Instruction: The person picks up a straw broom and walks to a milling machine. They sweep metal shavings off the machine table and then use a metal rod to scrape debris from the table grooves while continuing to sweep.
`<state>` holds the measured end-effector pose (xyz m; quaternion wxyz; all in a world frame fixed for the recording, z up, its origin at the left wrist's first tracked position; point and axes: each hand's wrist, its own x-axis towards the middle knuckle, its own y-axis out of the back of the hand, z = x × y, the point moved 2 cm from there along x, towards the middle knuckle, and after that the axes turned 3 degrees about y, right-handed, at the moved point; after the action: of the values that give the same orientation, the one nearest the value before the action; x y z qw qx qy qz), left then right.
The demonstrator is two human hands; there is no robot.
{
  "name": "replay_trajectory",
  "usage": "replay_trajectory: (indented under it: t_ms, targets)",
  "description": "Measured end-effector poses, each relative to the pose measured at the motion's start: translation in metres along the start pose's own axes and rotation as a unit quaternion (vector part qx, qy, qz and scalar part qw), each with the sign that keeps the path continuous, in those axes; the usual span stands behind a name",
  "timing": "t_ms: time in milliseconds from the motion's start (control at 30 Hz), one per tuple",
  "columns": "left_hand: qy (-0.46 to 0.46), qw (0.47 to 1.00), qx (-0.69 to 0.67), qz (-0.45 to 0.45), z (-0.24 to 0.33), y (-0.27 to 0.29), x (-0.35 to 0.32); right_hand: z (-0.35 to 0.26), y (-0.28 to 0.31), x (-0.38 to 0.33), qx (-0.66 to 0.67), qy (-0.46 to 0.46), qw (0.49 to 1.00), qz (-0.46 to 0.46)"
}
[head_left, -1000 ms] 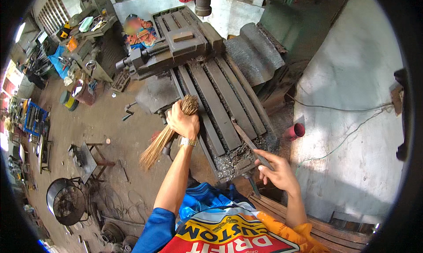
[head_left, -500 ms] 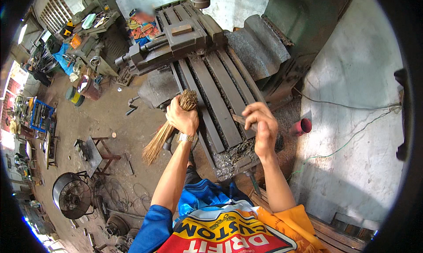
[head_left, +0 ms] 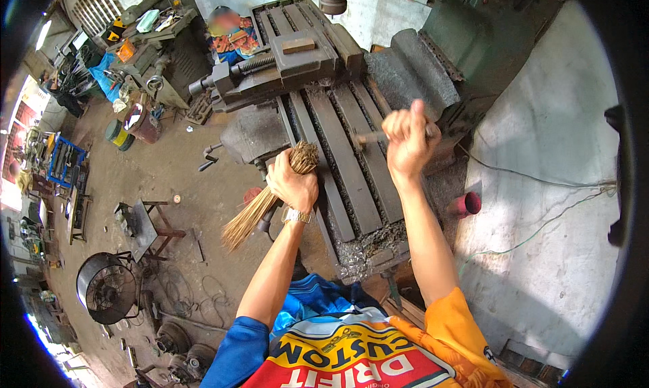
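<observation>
My left hand point(head_left: 293, 181) is wrapped round a hand broom of bound straw point(head_left: 249, 219), its cut end up and its bristles hanging down to the left. Over the right side of the slotted machine table point(head_left: 332, 165) my right hand point(head_left: 407, 139) is closed in a fist, thumb up. From that fist a thin flat strip point(head_left: 369, 138) points left; it is smeared by motion, and I cannot make out its kind. Dark metal chips fill the table's grooves. More chips point(head_left: 368, 248) are heaped at its near end.
A machine vise point(head_left: 297, 60) with a small block on it is mounted across the table's far part. At right stand a red cup-shaped container point(head_left: 468, 203) and loose cables along the wall. A drum fan point(head_left: 110, 288) and a small metal stand point(head_left: 150, 231) are at left. Another person point(head_left: 230, 33) is behind the vise.
My right hand has moved up and away along the table with the strip and now has its thumb raised. The left hand still grips the broom. The view has shifted slightly.
</observation>
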<state>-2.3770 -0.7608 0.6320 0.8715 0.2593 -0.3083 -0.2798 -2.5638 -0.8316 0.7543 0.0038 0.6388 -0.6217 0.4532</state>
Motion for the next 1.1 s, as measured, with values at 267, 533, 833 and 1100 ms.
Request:
replay_trajectory:
  t_ms: [267,533,833,1100]
  targets:
    - [-0.014,1.000,-0.010,0.002,-0.001,0.001,0.001,0.075,0.002,0.003,-0.105,0.016,0.994,0.026]
    - [-0.013,1.000,-0.012,0.007,-0.001,-0.001,-0.001,-0.017,0.036,-0.099,-0.193,0.005,0.981,0.004]
    - [-0.004,1.000,-0.010,0.004,0.002,0.001,-0.001,-0.105,0.014,-0.156,-0.291,0.038,0.951,-0.095]
    - [0.013,1.000,0.002,-0.008,0.001,0.002,0.001,-0.081,-0.002,-0.069,-0.076,0.038,0.996,-0.027]
